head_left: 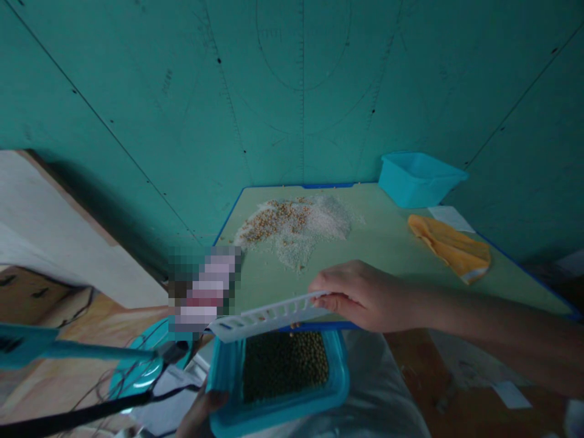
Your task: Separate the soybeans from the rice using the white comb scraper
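Observation:
In my right hand (360, 295) is one end of a white slotted plastic strip (260, 322), pinched between thumb and fingers. The strip slants down to the left along the table's front edge, over the back rim of a blue tub (340, 380). My left hand (201, 407) grips the tub at its near left corner, thumb on the rim and the other fingers mostly hidden. Inside the tub lie dark green grains (269, 368) and tan round beans (314, 359). On the table, a spread heap of white grains (328, 219) carries orange-tan kernels (274, 219) on its left part.
The pale table (374, 237) has a blue edge and stands against a green wall (301, 91). A blue bin (417, 182) and an orange cloth (451, 246) are at its right. To the left are a blue stool (141, 365), a dark pole (82, 413) and a pixelated patch.

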Action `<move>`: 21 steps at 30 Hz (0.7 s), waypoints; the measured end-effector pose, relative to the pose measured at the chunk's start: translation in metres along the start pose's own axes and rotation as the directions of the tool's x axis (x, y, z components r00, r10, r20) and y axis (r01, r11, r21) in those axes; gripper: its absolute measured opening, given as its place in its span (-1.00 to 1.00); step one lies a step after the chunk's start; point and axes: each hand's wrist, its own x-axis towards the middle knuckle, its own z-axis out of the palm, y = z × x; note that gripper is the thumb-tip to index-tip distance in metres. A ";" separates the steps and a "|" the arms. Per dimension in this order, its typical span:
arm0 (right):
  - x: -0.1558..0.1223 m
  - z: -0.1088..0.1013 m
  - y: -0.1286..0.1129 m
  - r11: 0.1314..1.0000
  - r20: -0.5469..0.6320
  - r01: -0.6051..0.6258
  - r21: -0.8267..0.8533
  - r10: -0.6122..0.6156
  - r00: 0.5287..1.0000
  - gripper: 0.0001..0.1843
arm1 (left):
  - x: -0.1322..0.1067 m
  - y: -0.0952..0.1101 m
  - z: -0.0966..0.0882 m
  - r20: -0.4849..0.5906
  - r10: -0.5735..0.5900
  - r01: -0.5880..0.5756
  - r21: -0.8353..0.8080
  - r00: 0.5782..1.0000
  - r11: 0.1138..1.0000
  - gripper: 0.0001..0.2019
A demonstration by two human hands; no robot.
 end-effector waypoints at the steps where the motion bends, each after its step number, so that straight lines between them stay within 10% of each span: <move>1: -0.001 0.000 -0.001 1.000 -0.002 0.001 0.005 -0.001 1.000 -0.84 | 0.000 -0.002 0.000 -0.024 0.005 -0.004 0.028 1.000 1.000 -0.30; 9: -0.008 -0.004 -0.001 0.994 -0.085 -0.112 0.018 0.113 0.990 -0.86 | 0.007 -0.015 -0.004 0.060 -0.037 0.029 0.130 0.998 0.991 -0.40; 15: -0.015 -0.026 0.025 0.916 -0.351 -0.394 0.076 0.395 0.849 -0.80 | 0.008 -0.016 -0.007 0.071 -0.048 0.034 0.185 0.996 0.982 -0.63; 21: -0.023 -0.034 0.045 0.871 -0.294 -0.485 -0.082 0.444 0.846 -0.75 | 0.006 -0.017 -0.004 0.103 -0.054 0.040 0.131 0.993 0.991 -0.53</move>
